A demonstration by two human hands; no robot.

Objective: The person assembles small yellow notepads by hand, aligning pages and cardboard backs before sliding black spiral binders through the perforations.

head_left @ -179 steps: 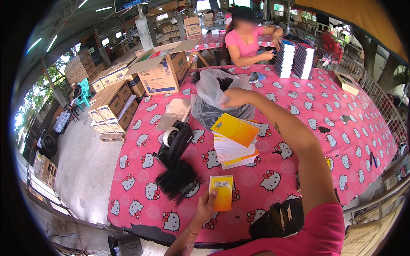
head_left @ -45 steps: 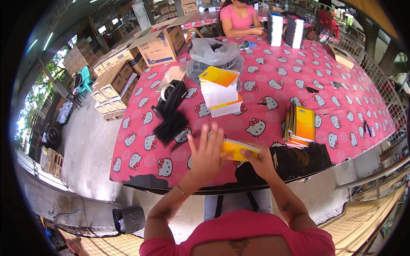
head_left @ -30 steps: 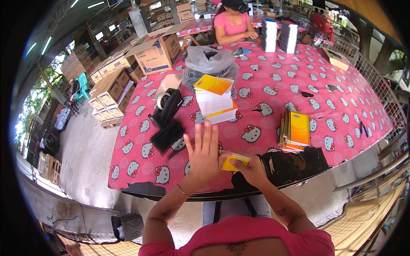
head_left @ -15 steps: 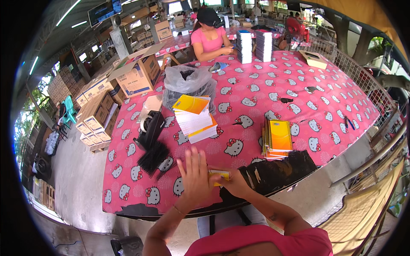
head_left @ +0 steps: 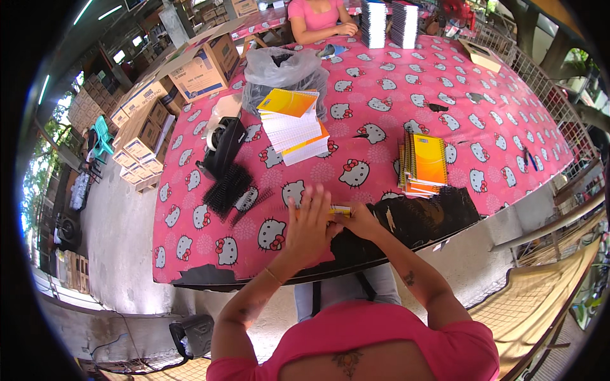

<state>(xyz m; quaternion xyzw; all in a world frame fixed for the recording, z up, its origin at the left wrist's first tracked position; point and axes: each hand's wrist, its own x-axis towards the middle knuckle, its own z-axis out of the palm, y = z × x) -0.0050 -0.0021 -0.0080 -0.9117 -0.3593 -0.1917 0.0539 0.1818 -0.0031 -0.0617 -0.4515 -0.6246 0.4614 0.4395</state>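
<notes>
Right hand (head_left: 361, 222) moved off bag (head_left: 264, 65), grip holding notebook (head_left: 341, 209); left hand (head_left: 306, 230) spread; torn tablecloth (head_left: 385, 166); stacked cartons (head_left: 141, 145).

On its front side, the large open brown cardboard box (head_left: 196, 75) carries dark blue printing. The long brown cardboard cartons (head_left: 151, 95), stacked beside it, carry dark printed words also. A small printed mark stands on the yellow-orange paper cover (head_left: 289, 101). The black plastic tape dispenser (head_left: 227, 147) bears tiny pale lettering, too small for reading.
</notes>
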